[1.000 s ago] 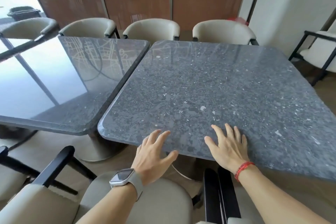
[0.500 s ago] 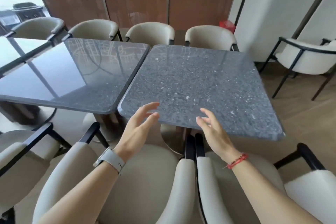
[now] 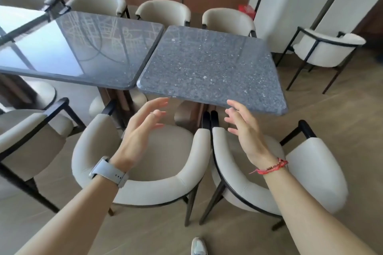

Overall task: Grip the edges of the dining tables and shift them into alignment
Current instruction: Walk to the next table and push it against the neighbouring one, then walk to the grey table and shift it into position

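Observation:
Two dark speckled stone dining tables stand side by side. The right table (image 3: 209, 66) is square and its near edge sits slightly nearer to me than that of the glossy left table (image 3: 87, 47); their inner edges almost touch. My left hand (image 3: 143, 128), with a grey watch on the wrist, hovers open in the air just short of the right table's near edge. My right hand (image 3: 244, 128), with a red cord on the wrist, is also open and off the table. Neither hand touches anything.
Two cream armchairs (image 3: 145, 184) (image 3: 310, 172) stand between me and the right table. A third (image 3: 31, 134) is at the left, several more line the far side, and one (image 3: 327, 47) sits apart at the right by a white wall. My shoe (image 3: 199, 246) shows below.
Both hands have lifted off the right table's top and drawn back toward me. The view has pulled away from the tables, so the near chairs now show fully.

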Demonstrator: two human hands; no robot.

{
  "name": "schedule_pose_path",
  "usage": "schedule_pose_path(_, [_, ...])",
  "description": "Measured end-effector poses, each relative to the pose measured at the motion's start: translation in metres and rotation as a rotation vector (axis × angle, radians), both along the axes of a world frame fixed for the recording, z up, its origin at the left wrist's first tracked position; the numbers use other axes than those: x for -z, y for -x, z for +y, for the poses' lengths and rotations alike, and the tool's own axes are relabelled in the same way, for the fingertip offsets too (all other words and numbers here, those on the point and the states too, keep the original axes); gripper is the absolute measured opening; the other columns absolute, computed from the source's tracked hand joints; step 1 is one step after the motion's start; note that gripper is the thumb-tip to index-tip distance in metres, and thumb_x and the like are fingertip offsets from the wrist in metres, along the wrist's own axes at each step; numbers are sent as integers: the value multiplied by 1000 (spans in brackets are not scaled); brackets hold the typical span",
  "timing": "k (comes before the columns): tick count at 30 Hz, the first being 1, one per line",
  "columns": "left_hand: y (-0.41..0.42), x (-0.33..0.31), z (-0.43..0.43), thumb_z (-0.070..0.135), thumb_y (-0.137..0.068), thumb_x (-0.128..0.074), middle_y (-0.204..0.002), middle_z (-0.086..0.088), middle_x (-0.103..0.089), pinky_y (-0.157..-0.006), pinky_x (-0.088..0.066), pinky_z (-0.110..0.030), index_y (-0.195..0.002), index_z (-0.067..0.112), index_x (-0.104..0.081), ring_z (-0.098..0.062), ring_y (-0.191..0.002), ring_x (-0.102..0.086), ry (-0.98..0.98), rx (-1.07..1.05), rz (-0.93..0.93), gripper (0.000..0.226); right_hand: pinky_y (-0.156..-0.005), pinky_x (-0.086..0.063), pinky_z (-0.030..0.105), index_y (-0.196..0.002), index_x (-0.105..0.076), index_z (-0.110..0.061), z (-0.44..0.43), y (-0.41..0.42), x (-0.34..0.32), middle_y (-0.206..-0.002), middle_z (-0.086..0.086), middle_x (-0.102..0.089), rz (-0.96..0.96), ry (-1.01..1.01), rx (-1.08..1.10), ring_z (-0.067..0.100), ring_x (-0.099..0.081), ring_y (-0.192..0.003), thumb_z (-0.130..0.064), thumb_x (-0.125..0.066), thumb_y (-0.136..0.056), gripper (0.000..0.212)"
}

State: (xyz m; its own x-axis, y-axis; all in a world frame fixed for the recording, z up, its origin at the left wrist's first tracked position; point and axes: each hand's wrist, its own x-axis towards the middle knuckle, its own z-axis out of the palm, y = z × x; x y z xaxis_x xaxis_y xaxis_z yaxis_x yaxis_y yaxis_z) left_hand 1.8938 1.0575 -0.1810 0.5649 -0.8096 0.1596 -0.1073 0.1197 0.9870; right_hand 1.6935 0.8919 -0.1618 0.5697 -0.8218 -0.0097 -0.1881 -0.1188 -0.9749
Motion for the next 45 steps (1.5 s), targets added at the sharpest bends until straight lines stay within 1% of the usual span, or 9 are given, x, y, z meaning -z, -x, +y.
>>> schedule_pose_path(3, [11, -6, 15, 55, -90, -51, -137, -3, -65, -104, -52, -51, -132, 28, -63, -21, -125, -63, 34, -39, 20, 52, -94, -51, 29, -128, -58, -34, 8, 4, -5, -110, -15, -66, -17, -22, -37, 13, -62, -117, -47, -50, -87, 44])
schedule_pose_path(8, [23, -15, 30, 56, -91, -49, -136, -3, -66, -105, -49, -59, -127, 35, -67, -26, -126, -62, 72, -151, 44, 45, -100, -50, 39, -117, -62, -44, 1, 0, -13, -125, 4, -66, -41, -35, -137, 18, -63, -117, -53, -49, -85, 36])
schedule_pose_path(17, [63, -15, 50, 57, -91, -49, -133, -4, -68, -101, -53, -53, -134, 21, -63, -24, -123, -64, 106, -418, 71, 58, -98, -52, 37, -121, -61, -42, -13, -24, -17, -132, -2, -63, -32, -37, -393, 15, -65, -114, -54, -47, -87, 39])
schedule_pose_path(20, [77, -15, 82, 61, -90, -54, -132, -4, -68, -100, -51, -56, -128, 29, -68, -26, -121, -64, 112, -539, 81, 52, -95, -53, 36, -118, -62, -42, 5, -44, -19, -128, -1, -65, -37, -52, -508, 16, -65, -113, -54, -48, -87, 37])
schedule_pose_path(24, [89, -27, 144, 78, -79, -63, -134, -7, -66, -99, -53, -54, -130, 25, -65, -31, -124, -62, 114, -741, 81, 74, -99, -52, 39, -119, -63, -41, 54, -77, -22, -124, 1, -67, -59, -81, -681, 17, -65, -113, -52, -47, -88, 36])
schedule_pose_path(29, [116, -31, 237, 85, -72, -64, -136, -5, -65, -98, -52, -50, -128, 29, -65, -30, -125, -62, 129, -1002, 81, 79, -96, -49, 38, -118, -64, -40, 147, -108, -23, -124, 8, -65, -61, -106, -955, 23, -63, -116, -52, -48, -87, 37])
schedule_pose_path(35, [159, -25, 334, 87, -72, -62, -135, -3, -66, -97, -53, -47, -130, 28, -64, -26, -124, -63, 134, -1235, 76, 83, -99, -52, 39, -125, -60, -39, 255, -123, -20, -123, -4, -66, -57, -83, -1187, 9, -65, -111, -52, -47, -89, 41])
schedule_pose_path(43, [175, -18, 408, 85, -73, -62, -138, -3, -66, -98, -53, -47, -131, 27, -61, -26, -126, -63, 157, -1335, 74, 82, -102, -51, 44, -122, -60, -43, 344, -128, -18, -126, -4, -65, -23, -67, -1330, 11, -64, -114, -53, -46, -88, 37])
schedule_pose_path(45, [173, -17, 423, 77, -81, -59, -139, -3, -65, -100, -53, -49, -131, 26, -61, -26, -127, -63, 167, -1344, 70, 71, -103, -51, 44, -121, -59, -43, 360, -132, -18, -127, -4, -65, -14, -59, -1344, 11, -64, -114, -53, -46, -89, 37])
